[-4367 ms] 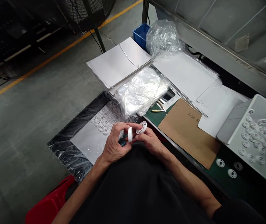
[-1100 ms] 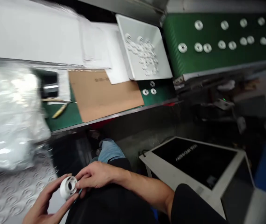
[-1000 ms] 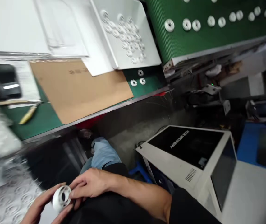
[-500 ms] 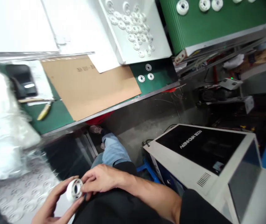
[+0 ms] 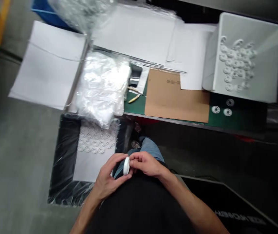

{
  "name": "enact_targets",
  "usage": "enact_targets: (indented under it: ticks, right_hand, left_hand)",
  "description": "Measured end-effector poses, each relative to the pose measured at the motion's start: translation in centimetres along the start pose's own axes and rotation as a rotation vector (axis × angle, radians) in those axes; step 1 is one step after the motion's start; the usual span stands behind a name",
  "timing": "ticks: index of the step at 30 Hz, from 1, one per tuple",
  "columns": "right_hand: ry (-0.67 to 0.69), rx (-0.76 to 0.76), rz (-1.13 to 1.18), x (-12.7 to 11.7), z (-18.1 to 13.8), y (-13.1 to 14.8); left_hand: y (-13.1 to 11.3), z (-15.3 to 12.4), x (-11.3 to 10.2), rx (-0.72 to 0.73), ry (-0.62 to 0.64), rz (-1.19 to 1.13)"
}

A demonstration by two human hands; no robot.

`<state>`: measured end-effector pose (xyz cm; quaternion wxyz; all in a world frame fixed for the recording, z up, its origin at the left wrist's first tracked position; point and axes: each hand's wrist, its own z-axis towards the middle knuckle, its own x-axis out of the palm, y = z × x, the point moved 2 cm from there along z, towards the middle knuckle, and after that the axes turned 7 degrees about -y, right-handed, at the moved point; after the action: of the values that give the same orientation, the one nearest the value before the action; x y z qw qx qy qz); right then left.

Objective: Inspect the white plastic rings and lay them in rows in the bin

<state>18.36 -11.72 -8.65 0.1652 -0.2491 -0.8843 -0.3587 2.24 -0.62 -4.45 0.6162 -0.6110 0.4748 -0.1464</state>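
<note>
Your left hand (image 5: 106, 178) is clamped on a white, round, plastic-looking ring (image 5: 126, 165), thumb below and fingers above, with the ring seen nearly edge-on. The ring is in front of your black-clothed torso, above your blue-jeaned legs (image 5: 151, 147). Your right hand (image 5: 146, 163) meets the ring from the other side, its thumb and fingers drawn together against the right face; you cannot tell from here whether they grip the ring or only touch it.

Beside your left hand is a tray lined with black plastic film (image 5: 60, 159), and in it rows of pale round pieces (image 5: 94, 142) lie at the far end of a white sheet (image 5: 86, 169). A pile of clear plastic bags (image 5: 102, 81) overhangs the tray's far edge.

On the green surface (image 5: 139, 105) ahead of you lie yellow-handled pliers (image 5: 135, 98), just beside a flat brown cardboard sheet (image 5: 175, 97). Farther right, three loose rings (image 5: 216, 110) rest near an open light-grey plastic bin (image 5: 267, 65), which holds a heap of similar white rings (image 5: 237, 63).
</note>
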Motion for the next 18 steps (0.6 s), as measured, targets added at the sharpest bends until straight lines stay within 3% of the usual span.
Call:
enact_targets:
  ticks: [3,8,18]
  right_hand:
    - [0.084,-0.001,-0.074,1.4,0.3,2.5]
    - [0.169,-0.005,-0.226,3.6,0.7,6.1]
    - [0.292,0.030,-0.365,6.6,3.1,9.4]
  left_hand:
    - [-1.1,-0.5,-1.6,0.071,-0.077,-0.033]
    - [-1.7,-1.6,-3.7,0.050,-0.177,-0.068]
    - [-0.8,-2.8,-6.1,0.000,-0.437,-0.192]
